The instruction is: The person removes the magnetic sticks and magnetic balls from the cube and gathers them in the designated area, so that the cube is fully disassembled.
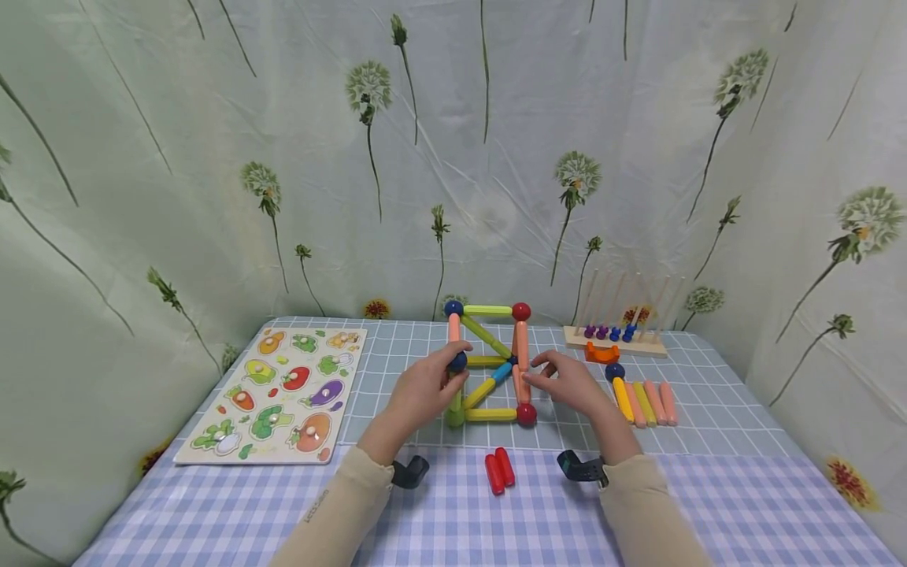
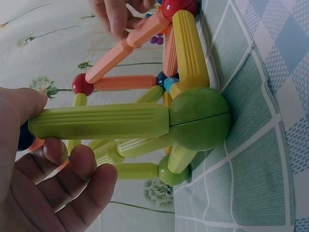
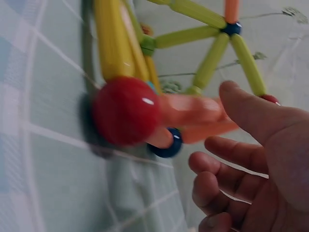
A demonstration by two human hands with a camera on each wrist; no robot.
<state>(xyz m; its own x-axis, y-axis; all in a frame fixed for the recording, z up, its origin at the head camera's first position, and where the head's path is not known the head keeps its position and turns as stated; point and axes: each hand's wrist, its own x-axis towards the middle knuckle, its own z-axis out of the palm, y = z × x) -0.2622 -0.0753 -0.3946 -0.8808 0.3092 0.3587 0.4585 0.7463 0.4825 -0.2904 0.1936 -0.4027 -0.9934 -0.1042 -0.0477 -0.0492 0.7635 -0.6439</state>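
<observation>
The left hand [image 1: 425,384] pinches a light-green ribbed plastic rod [image 2: 104,121], apparently steadying the multicoloured plastic rod-and-ball frame [image 1: 490,414] upright on the cloth-covered table [image 1: 397,346], while the right hand [image 1: 569,383], fingers loosely parted, hangs at the frame's right.

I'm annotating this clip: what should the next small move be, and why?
Probably the right hand should reach for one of the red rods: its spread fingers grip nothing, both rods lie loose in front of the stick frame, and the left hand holds a green rod in it.
</observation>
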